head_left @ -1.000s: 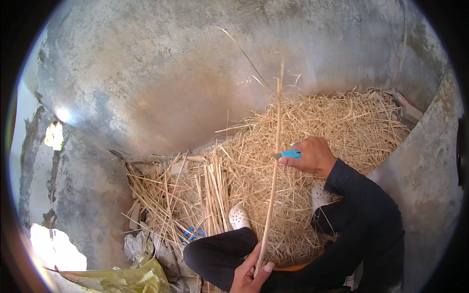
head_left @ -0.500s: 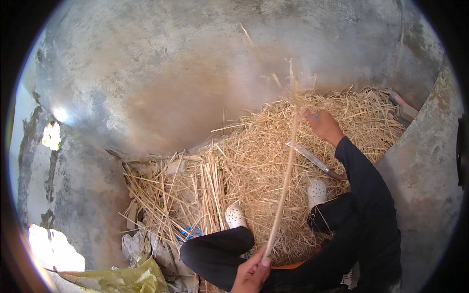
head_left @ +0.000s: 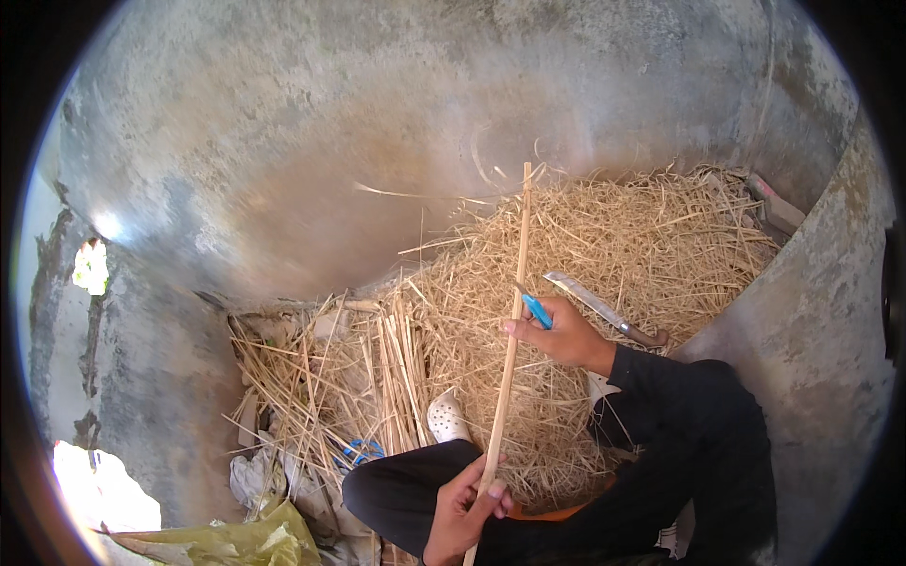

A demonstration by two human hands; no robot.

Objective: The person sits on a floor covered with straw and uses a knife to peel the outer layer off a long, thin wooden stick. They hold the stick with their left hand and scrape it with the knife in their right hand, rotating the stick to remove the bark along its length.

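Top-down view, wide fisheye: a person in dark clothes sits w/ legs bent, working a long, pale wood strip w/ both hands. The strip runs nearly upright, leaning slightly R, from the bottom edge up past the middle of the view, in front of the body.

L hand, low & near the lap: fingers wrapped round the strip's lower part, thumb on top. R hand, about halfway up the strip: fingers clenched on a blue cutter, its tip at the strip, thumb against or v. close to the strip's edge; can't tell which. Thin pale curls show around the strip's top end, against the wall.

Just beyond the R hand, a knife w/ a long blade & brown handle lies on a big heap of straw-like shavings. L of the strip: a white shoe w/ holes, then a row of pale sticks & a looser tangle of them. Near the L knee, a small blue item, partly hidden, kind unclear. Bottom L corner: yellow-green plastic sheet. Behind all: grey, stained wall.
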